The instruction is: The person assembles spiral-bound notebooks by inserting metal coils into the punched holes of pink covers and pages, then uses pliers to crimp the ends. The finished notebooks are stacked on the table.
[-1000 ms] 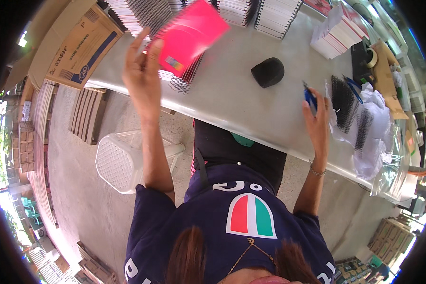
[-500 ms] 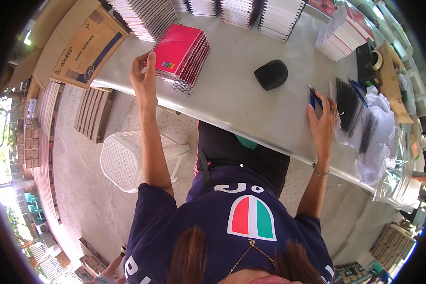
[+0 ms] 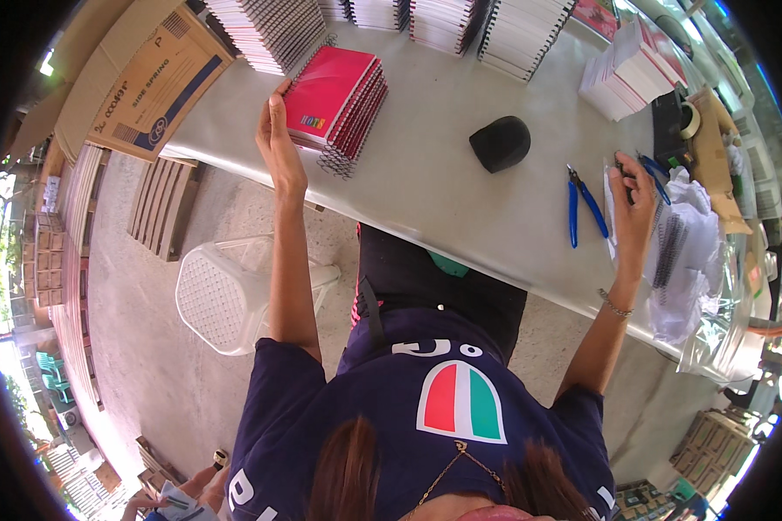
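Observation:
Near the table's left edge is a stack of red spiral notebooks [image 3: 332, 91], with a loose coil end sticking out at its front corner. My left hand [image 3: 280, 143] rests against the stack's left side, fingers mostly straight, gripping nothing that shows. Over at the right, my right hand [image 3: 634, 195] is on the black binding coils [image 3: 669, 243], thumb and fingers curled round dark coils that it partly covers. Just left of that hand lie blue-handled pliers [image 3: 586, 204], untouched. A black rounded object [image 3: 500, 144] sits mid-table.
Tall stacks of spiral-bound books [image 3: 523, 35] line the far side. White paper [image 3: 691, 286], a tape roll [image 3: 689, 117] and another blue-handled tool [image 3: 656, 178] crowd the right. A cardboard box [image 3: 156, 91] stands left; a white stool [image 3: 222, 295] is below. Someone's arm [image 3: 204, 486] shows lower left.
My right hand has let go of the pliers and moved right onto the coils. My left hand has shifted slightly right along the notebooks' edge.

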Demonstrator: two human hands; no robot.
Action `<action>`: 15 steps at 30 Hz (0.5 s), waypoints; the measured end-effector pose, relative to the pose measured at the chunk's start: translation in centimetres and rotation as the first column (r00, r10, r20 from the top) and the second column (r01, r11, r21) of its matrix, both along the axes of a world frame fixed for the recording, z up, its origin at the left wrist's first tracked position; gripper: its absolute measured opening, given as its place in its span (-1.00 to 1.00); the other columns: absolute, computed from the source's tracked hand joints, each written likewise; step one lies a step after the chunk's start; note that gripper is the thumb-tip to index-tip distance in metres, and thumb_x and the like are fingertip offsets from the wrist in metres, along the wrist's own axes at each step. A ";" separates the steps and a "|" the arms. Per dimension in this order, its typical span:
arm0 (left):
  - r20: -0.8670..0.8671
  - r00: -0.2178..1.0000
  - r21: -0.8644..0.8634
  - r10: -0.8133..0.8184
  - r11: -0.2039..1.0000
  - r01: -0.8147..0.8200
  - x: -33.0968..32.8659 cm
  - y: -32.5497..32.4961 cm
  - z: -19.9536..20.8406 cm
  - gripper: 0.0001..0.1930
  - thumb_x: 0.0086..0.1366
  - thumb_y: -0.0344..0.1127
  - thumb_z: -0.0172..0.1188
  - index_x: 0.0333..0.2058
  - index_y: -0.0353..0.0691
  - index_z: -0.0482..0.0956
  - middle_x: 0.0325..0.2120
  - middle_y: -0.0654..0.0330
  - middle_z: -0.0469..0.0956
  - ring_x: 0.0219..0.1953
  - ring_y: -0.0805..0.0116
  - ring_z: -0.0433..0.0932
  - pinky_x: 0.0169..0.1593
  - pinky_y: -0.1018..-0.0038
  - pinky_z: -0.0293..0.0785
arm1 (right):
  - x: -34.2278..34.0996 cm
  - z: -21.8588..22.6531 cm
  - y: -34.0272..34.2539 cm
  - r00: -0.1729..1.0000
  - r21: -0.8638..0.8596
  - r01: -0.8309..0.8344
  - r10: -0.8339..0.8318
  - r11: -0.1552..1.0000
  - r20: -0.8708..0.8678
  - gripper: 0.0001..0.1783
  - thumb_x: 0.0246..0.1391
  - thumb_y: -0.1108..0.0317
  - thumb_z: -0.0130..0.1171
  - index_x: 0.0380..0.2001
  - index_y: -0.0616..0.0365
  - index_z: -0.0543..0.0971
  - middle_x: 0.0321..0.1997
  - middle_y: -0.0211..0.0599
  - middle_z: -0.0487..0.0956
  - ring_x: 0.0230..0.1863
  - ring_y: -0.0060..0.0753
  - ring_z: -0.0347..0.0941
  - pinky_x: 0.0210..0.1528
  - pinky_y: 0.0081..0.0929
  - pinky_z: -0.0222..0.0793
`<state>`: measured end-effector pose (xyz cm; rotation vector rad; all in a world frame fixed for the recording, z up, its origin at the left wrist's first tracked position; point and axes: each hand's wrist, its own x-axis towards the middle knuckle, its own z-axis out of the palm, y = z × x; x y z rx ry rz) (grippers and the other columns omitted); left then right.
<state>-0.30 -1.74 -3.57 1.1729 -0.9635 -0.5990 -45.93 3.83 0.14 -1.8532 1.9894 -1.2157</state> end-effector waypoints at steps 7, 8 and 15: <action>0.060 0.997 -0.004 0.057 0.998 -0.057 -1.2 0.4 0.6 -0.41 0.47 0.11 -0.09 0.07 -0.37 0.55 -0.04 0.06 0.55 0.08 0.27 0.43 0.25 0.36 0.20 | -6.4 2.5 -5.6 0.965 -0.216 0.005 0.051 0.976 0.257 -0.64 0.23 0.22 0.22 0.05 0.12 0.57 -0.08 -0.37 0.57 -0.08 -0.47 0.48 0.03 -0.55 0.38; 0.106 0.992 -0.031 0.065 0.998 -0.062 -1.1 0.3 0.2 -0.41 0.48 0.10 -0.10 0.08 -0.37 0.53 -0.02 0.05 0.54 0.09 0.25 0.42 0.26 0.35 0.20 | -7.4 3.0 -6.9 0.965 -0.282 0.051 0.025 0.958 0.260 -0.63 0.24 0.22 0.21 0.05 0.14 0.57 -0.08 -0.38 0.58 -0.08 -0.47 0.48 0.03 -0.55 0.38; 0.117 0.964 -0.090 0.239 0.969 -0.229 0.1 1.1 0.2 -0.45 0.49 0.08 -0.15 0.12 -0.26 0.50 0.09 0.02 0.46 0.17 0.19 0.38 0.29 0.21 0.19 | -12.0 5.0 -22.1 0.916 -0.505 0.340 -0.159 0.793 0.367 -0.31 0.16 -0.13 0.14 0.07 0.31 0.46 -0.06 -0.07 0.57 -0.02 -0.25 0.52 -0.01 -0.33 0.41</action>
